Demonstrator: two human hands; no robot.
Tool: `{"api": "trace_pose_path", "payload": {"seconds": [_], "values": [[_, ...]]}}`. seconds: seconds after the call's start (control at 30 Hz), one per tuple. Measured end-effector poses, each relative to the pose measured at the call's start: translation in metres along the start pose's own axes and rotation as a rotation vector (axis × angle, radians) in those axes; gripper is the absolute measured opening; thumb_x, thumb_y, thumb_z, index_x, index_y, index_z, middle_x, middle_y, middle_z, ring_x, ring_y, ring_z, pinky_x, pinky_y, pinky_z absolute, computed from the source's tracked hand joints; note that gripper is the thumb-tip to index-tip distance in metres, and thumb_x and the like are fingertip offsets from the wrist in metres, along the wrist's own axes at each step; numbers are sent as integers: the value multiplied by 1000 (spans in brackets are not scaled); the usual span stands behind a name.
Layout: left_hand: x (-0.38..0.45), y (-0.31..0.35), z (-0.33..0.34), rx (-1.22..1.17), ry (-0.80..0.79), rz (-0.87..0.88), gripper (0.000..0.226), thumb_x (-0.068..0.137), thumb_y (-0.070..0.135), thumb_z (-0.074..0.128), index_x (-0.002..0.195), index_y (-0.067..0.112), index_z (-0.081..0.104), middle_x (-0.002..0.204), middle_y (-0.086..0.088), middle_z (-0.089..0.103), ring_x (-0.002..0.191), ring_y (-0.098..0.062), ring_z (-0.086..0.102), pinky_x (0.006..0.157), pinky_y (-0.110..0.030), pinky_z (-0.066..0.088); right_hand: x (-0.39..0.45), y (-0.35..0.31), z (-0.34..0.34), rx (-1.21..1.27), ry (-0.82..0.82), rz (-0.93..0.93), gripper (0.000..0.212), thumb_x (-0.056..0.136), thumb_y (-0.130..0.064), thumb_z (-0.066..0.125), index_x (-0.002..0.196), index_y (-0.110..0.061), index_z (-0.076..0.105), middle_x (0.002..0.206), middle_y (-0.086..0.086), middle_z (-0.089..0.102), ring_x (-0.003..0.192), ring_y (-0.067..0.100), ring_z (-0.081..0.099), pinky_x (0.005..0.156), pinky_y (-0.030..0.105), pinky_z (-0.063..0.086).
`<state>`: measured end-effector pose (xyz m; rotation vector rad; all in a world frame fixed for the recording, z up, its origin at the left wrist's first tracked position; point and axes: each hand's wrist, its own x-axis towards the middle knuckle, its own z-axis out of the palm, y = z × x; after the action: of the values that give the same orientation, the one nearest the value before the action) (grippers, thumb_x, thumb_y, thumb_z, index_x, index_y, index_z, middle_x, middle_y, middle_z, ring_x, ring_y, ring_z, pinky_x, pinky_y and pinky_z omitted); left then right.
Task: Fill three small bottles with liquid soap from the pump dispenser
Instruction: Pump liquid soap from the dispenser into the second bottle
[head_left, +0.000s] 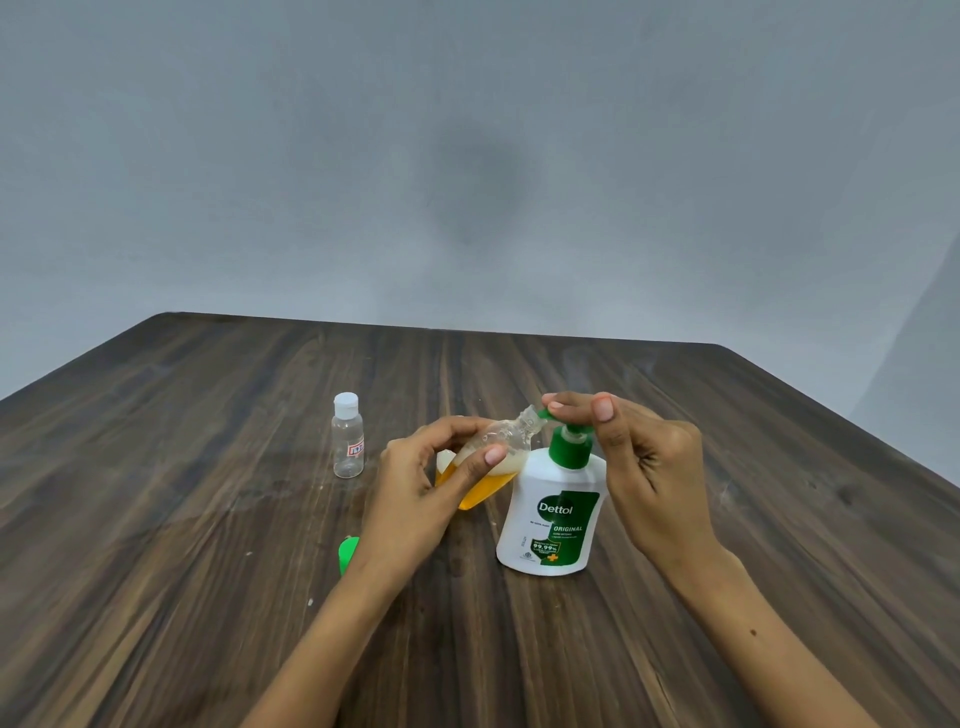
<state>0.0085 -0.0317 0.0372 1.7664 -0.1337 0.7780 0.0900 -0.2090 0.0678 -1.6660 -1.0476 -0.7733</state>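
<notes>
Tip: left hand pinches the tilted small bottle at the nozzle, 9 o'clock of the pump dispenser; right hand fingers press the pump (probably half-full). Keep mouth aligned, pump slowly.

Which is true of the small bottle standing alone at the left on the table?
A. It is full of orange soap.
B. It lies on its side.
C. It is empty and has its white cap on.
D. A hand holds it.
C: the small bottle stands upright, clear and capped, apart from both hands.
</notes>
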Motion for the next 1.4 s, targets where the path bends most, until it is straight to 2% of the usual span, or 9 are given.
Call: {"api": "trace_pose_path", "payload": {"seconds": [0.17,0.37,0.47,0.6,0.7,0.87,1.1,1.3,1.4], "values": [[-1,1,-1,-22,0,-6,16,85,35,68,101,31,71,99,16,74,100,-2,66,85,-14,48,8,-4,-1,-63,-15,-39,57,102,-50,32,99,-12,75,105,-3,73,100,9,69,82,48,55],[0,-2,-1,1,-1,-1,18,85,37,70,102,31,71,99,17,73,100,-2,65,84,-14,48,-6,0,1,-36,12,-24,54,102,-48,35,102,-11,74,107,-1,73,103,12,68,77,43,59],[0,-3,-1,7,-1,-2,24,81,44,68,103,33,71,100,17,73,102,-4,65,86,-16,49,1,-3,-1,-95,-8,-64,56,102,-49,32,104,-12,74,109,-1,72,104,11,68,85,43,56],[0,-2,-2,7,4,-2,20,82,39,66,101,36,70,100,19,73,101,-1,65,85,-13,48,3,-4,-3,-131,-15,-75,58,102,-51,28,103,-14,74,109,-3,72,106,9,67,93,42,53],[0,-2,-1,-1,1,-4,22,81,44,67,101,36,70,100,18,73,102,-2,65,86,-16,49,-2,-2,-1,-105,-16,-59,56,103,-49,31,102,-14,74,107,-3,73,104,10,68,90,46,54],[0,-2,-1,-13,2,-5,21,82,37,66,101,31,71,99,16,74,101,-3,66,87,-21,51,3,-5,-4,-97,-28,-66,57,102,-50,30,103,-14,74,109,-3,72,107,9,67,91,46,53],[0,-1,-1,-7,-5,-2,18,82,36,66,99,35,70,98,19,73,100,-1,65,86,-17,50,-1,-2,0,-40,-10,-37,54,102,-48,34,100,-12,74,105,-3,73,101,9,69,81,46,57],[0,-3,-2,3,-3,-8,20,82,39,66,101,35,70,100,19,73,101,-2,65,87,-21,51,6,-4,-3,-73,-33,-45,55,102,-50,31,102,-15,73,108,-5,72,104,7,67,90,46,53],[0,-2,-2,7,-1,-1,20,82,40,66,101,35,70,99,19,73,101,-2,65,87,-21,51,3,-3,-2,-52,-26,-42,53,102,-49,33,102,-14,73,107,-5,72,104,8,67,85,44,56]]}}
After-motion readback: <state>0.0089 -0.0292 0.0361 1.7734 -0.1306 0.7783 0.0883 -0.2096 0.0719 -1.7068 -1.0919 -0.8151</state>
